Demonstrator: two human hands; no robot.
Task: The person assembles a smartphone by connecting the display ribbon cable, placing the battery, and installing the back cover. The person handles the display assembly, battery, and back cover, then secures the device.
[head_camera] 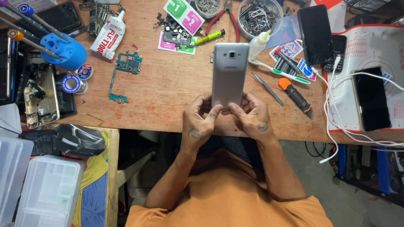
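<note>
Gripping a silver smartphone (229, 73) by its lower end, a person in an orange shirt holds the handset upright, back cover and camera lens facing up, above the near edge of a cluttered wooden workbench (168, 96), as seen from the head camera. The left hand (201, 120) and the right hand (251, 117) meet at the phone's bottom edge, fingers curled and clamped on it, thumbs pressed close together at the seam. Just to the right lie slim metal tweezers (267, 88), an orange-handled pry tool (296, 97) and a white toothbrush (281, 72); a green screwdriver (207, 38) and red-handled pliers (227, 19) sit farther back beside a clear tub of small metal parts (256, 17). A bare green circuit board (126, 67) rests to the left, near a blue screwdriver stand (67, 50) and a white glue tube (110, 35). Two dark phones (320, 35) lie on the right, and another, cabled, rests on a white work mat (370, 98). Held only at its lower end, over the bench edge, the handset looks liable to slip and fall toward the lap or floor; hard thumb pressure at the seam could, in my judgement, crack the thin back cover or bend its clips.
</note>
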